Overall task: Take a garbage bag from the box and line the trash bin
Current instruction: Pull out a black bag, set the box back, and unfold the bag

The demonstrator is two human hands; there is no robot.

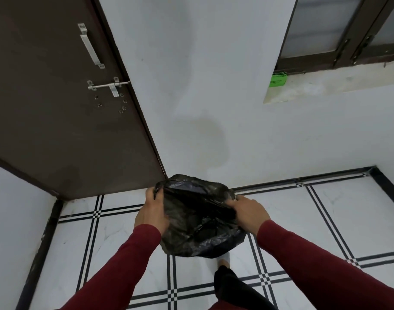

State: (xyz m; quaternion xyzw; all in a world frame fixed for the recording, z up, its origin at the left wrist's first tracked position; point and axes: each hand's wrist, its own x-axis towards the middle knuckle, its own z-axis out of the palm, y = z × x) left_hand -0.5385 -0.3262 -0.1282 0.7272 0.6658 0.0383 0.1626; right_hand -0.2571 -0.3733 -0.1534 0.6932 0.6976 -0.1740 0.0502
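A black garbage bag [198,218] is spread open over a round shape below me, near the foot of the wall; the trash bin itself is hidden under the plastic. My left hand [150,212] grips the bag's edge on the left side. Across from it, my right hand [249,212] grips the edge on the right. A green box [278,79] stands on the window ledge at the upper right, far from both hands.
A dark brown door [64,104] with a metal handle and bolt stands on the left. White wall ahead, a window [348,30] at upper right above a stone ledge [325,86]. White floor tiles with black lines. My foot [224,261] shows below the bag.
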